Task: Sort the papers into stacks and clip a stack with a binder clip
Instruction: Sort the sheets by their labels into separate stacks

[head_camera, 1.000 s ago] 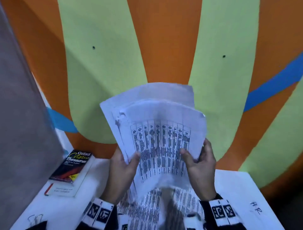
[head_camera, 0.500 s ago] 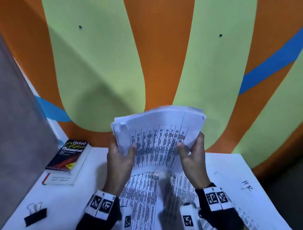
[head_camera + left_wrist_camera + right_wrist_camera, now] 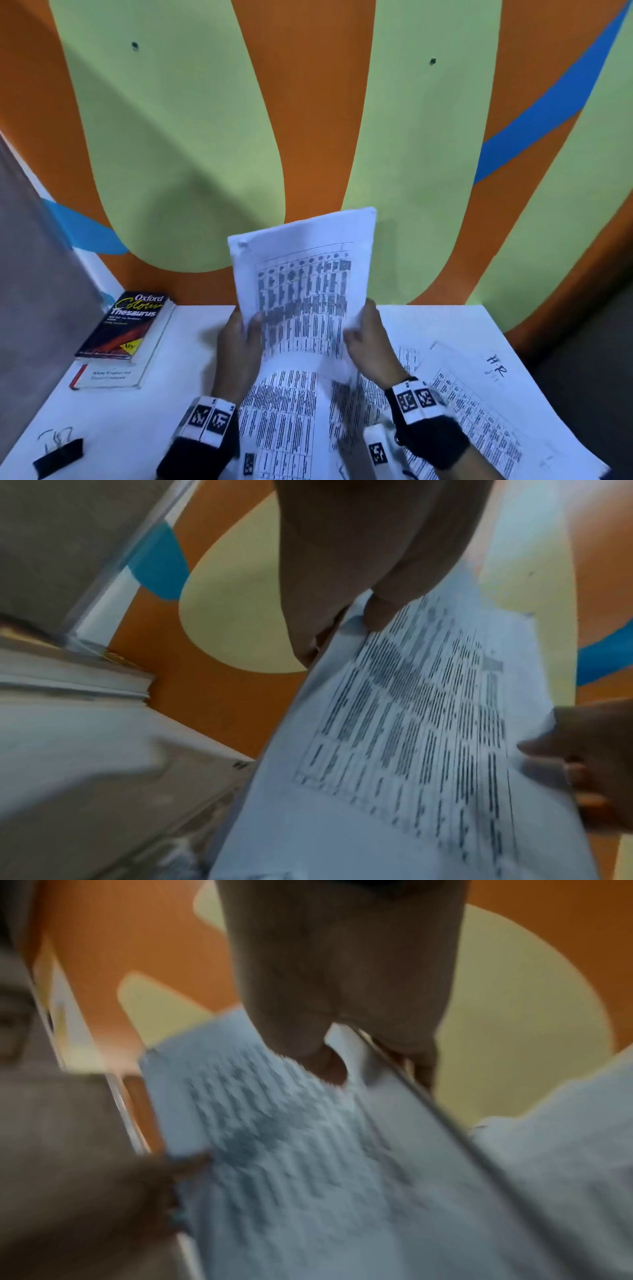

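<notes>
Holding the stack upright above the table, we pinch its left edge with our left hand, thumb in front, and its right edge with our right hand. More papers lie flat below our wrists. Our clip sits at the near left corner, well apart, a thesaurus beyond it

Right hand pinches edge of white printed paper stack; left hand grips opposite edge; blurred orange-and-yellow wall behind.
</notes>
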Motion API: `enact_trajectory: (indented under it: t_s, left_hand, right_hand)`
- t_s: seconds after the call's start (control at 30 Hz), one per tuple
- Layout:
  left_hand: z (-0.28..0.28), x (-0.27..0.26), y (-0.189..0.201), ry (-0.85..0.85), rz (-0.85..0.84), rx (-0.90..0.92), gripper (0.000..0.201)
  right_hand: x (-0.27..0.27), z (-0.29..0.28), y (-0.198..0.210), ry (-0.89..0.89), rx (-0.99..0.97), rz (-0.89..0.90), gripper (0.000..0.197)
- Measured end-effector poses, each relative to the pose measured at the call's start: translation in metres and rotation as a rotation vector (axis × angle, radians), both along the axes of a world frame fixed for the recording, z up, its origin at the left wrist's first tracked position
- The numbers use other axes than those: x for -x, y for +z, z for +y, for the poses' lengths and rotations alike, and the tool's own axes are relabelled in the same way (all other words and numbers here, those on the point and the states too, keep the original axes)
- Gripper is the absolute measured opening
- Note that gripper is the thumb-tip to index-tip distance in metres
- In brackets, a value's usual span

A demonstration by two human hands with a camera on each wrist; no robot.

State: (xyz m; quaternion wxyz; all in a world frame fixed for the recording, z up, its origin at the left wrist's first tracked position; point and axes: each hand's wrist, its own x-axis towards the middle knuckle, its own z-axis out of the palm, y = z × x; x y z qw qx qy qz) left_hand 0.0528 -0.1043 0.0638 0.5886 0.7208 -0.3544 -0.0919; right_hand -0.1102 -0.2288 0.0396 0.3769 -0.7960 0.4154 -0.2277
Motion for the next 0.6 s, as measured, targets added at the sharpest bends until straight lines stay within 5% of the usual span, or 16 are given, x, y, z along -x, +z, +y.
enact_trajectory:
  t_s: [0.1,0.17,0.4,0.6]
  left_hand:
    - [0.010,-0.007,0.006,0.096,-0.049,0.023,0.013]
    - [0.021,-0.021,0.010,0.210,-0.094,0.015,0.015]
    - [0.037,-0.048,0.027,0.359,-0.192,-0.020,0.024]
    - [0.041,-0.049,0.029,0.339,-0.173,-0.023,0.021]
  right_hand:
    - [0.015,-0.006,-0.031,-0.104,-0.109,0.310,0.050]
    - [0.017,-0.003,-0.044,-0.115,-0.185,0.424,0.066]
    - [-0.046,0.032,-0.068,-0.114,-0.030,0.637,0.092]
    - [-0.082,0.052,-0.068,-0.155,-0.165,0.669,0.091]
